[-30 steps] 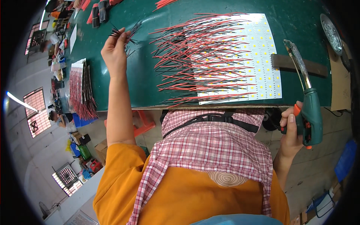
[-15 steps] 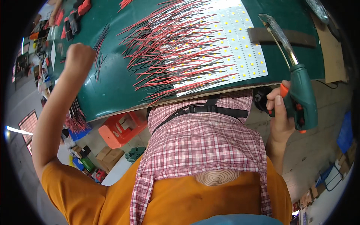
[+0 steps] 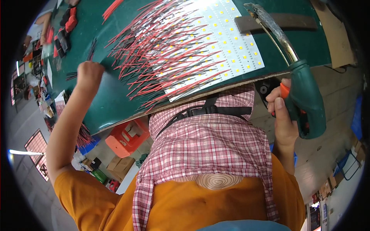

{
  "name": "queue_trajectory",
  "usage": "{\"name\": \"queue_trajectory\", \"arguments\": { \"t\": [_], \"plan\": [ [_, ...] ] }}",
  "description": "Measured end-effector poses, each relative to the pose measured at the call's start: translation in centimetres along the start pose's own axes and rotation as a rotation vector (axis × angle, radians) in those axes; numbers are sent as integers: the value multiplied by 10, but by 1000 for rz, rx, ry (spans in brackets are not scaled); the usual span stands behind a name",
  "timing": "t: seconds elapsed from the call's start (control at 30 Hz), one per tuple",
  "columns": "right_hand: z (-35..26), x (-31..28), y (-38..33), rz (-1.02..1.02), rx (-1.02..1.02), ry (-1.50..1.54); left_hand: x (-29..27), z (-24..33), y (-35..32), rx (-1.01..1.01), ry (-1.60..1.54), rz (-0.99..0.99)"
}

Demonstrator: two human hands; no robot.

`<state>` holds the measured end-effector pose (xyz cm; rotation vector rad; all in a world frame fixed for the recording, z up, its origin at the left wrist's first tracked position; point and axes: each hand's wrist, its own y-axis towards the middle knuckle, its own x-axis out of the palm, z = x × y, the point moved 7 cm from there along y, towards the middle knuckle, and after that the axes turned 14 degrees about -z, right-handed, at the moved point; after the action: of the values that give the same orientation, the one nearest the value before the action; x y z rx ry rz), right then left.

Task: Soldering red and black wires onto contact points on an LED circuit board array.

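Note:
My right hand [image 3: 284, 119] grips a green soldering gun [image 3: 308, 98] with an orange trigger. Its metal barrel and thin feed tube point away from me, over the table's right side. On the left, my left hand [image 3: 91, 74] is closed over the table, its fingertips hidden beneath it. Thin black wires [image 3: 91, 49] show just beyond it, and more dark wires [image 3: 71, 76] stick out at its left. Between the hands lies a white LED board [image 3: 231, 46] with yellow chips, its left part covered by many red and black wires [image 3: 154, 57].
A dark bar [image 3: 275, 23] lies under the gun's barrel on the green table [image 3: 111, 86]. Red wires [image 3: 111, 9] and black and red objects [image 3: 65, 34] lie at the far left. An orange stool [image 3: 127, 138] stands below the front edge. Wire bundles [image 3: 83, 136] hang at the left corner.
My left hand has come down and right onto the lower part of the black wires. My right hand still holds the soldering gun. The whole view has shifted slightly.

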<state>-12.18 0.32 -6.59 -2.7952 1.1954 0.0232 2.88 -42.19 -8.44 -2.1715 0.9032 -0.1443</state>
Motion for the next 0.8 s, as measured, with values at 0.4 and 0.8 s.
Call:
{"name": "queue_trajectory", "arguments": {
  "t": [0.4, 0.8],
  "plan": [
    [18, 12, -15, -96, 77, 134, 12, -36, -88, -471, -1824, 1111],
    [9, 3, -13, -56, 57, 247, -115, -36, -139, -227, -1391, 1229]
  ]
}}
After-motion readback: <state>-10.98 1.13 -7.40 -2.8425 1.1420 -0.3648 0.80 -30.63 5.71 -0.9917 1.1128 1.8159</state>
